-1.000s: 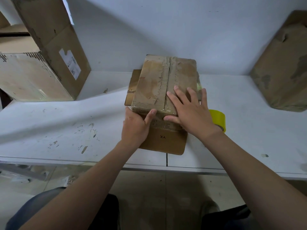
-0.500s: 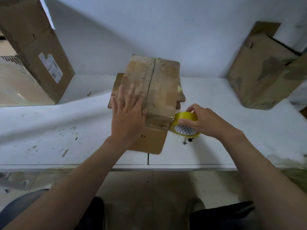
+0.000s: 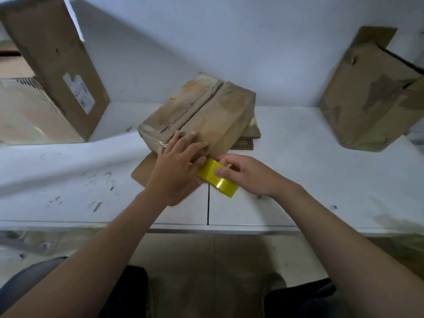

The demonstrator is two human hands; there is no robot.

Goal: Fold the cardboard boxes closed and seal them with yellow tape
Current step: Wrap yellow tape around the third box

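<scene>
Box [image 3: 206, 113] turned, long axis near-left to far-right, left hand [image 3: 175, 173] fingers flat on it, right hand [image 3: 252, 175] pinching yellow tape [image 3: 226, 185]

The cardboard box [image 3: 206, 115] has been turned, so that its top seam, earlier pointing straight away, now runs from near left to far right. The left hand [image 3: 176, 171] has been shifted from the top flap to the box's near end. The yellow tape roll [image 3: 213, 177], pinched in the right hand [image 3: 252, 175], has been brought close to the box's near right corner, its yellow band turned upward.
</scene>
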